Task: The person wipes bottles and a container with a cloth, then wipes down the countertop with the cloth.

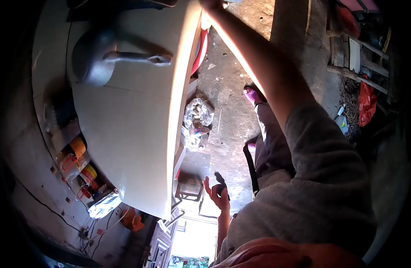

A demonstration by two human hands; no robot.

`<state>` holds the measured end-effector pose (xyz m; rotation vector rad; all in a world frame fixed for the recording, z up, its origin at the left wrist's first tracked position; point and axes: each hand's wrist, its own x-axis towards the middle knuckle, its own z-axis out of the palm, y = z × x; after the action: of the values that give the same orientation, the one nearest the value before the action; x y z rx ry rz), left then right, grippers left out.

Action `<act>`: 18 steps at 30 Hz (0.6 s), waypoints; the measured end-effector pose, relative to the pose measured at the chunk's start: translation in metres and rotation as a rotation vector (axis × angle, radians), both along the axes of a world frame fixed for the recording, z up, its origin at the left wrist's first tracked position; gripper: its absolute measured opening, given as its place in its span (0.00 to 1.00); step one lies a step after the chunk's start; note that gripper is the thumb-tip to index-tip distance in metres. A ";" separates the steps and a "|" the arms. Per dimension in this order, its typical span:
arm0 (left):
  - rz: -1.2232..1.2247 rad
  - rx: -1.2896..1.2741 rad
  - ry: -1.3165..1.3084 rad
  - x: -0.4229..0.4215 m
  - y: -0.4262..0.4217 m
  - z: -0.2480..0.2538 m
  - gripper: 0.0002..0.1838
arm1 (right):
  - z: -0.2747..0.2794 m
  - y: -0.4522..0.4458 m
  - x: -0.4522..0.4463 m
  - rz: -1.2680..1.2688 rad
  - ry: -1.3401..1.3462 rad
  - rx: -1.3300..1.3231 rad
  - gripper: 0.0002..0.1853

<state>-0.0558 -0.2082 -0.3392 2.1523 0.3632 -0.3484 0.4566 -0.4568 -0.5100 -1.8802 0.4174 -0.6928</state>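
Observation:
My left hand (219,199) is low in the view, in front of my body and beyond the table's edge. Its fingers curl around a small black thing (220,179) whose kind I cannot make out. My right arm reaches to the top edge, where my right hand (211,4) shows only in part, dark and cropped, near the table's side. Its fingers are hidden. On the pale tabletop (129,120) is a dark, blurred pan (91,60); its long handle, looped at the end, points toward the table's near edge. Neither hand touches the pan.
Jars and packets, including an orange-lidded jar (78,146), line the table's wall side. Below the near edge are a clear plastic bag (199,114) and a small stool (189,190). A red bag (367,103) hangs by wooden slats at right. Cables run along the wall.

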 end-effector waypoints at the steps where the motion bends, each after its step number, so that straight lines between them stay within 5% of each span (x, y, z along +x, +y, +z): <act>1: 0.009 -0.003 -0.009 -0.008 0.001 -0.001 0.07 | 0.002 0.020 -0.015 0.031 0.014 0.037 0.21; 9: 0.070 0.112 0.030 -0.117 0.031 0.018 0.06 | 0.018 0.240 -0.234 0.265 0.143 0.615 0.19; 10: 0.122 0.087 0.045 -0.141 0.039 0.021 0.06 | 0.025 0.264 -0.266 0.262 0.149 0.606 0.19; 13: 0.265 0.101 0.101 -0.209 0.058 0.035 0.06 | 0.078 0.315 -0.345 0.160 0.238 0.042 0.22; 15: 0.271 0.196 0.086 -0.255 0.073 0.043 0.07 | 0.112 0.315 -0.374 0.707 0.580 0.048 0.23; 16: 0.322 0.197 0.085 -0.274 0.075 0.048 0.08 | 0.103 0.338 -0.392 0.489 0.384 0.416 0.24; 18: 0.389 0.215 0.065 -0.303 0.079 0.065 0.08 | 0.092 0.364 -0.423 0.398 0.337 0.647 0.26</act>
<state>-0.3585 -0.1296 -0.2746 2.2177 0.8746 -0.1620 0.0340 -0.0929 -0.4179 -1.3879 0.4016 0.0423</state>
